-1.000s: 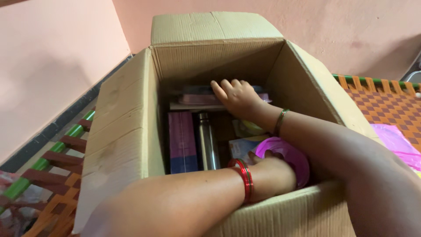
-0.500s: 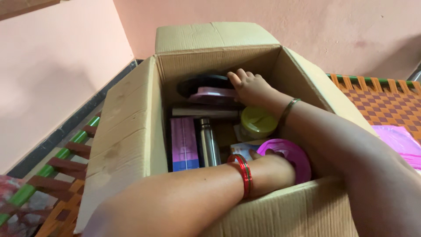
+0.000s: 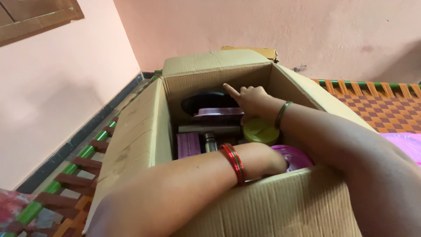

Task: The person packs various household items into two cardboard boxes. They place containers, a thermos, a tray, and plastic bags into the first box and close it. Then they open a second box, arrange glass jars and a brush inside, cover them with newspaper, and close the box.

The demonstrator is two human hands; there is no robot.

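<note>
Right hand [image 3: 251,97] loosely curled, forefinger out, at the black plate [image 3: 206,101]; left hand [image 3: 263,160] grip hidden.

A home room: woven cot [image 3: 386,105], pink plastered walls [image 3: 307,26].

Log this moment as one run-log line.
left hand: on pink lid | right hand: touching black plate | both inside cardboard box | nearby: yellow jar, steel bottle
</note>
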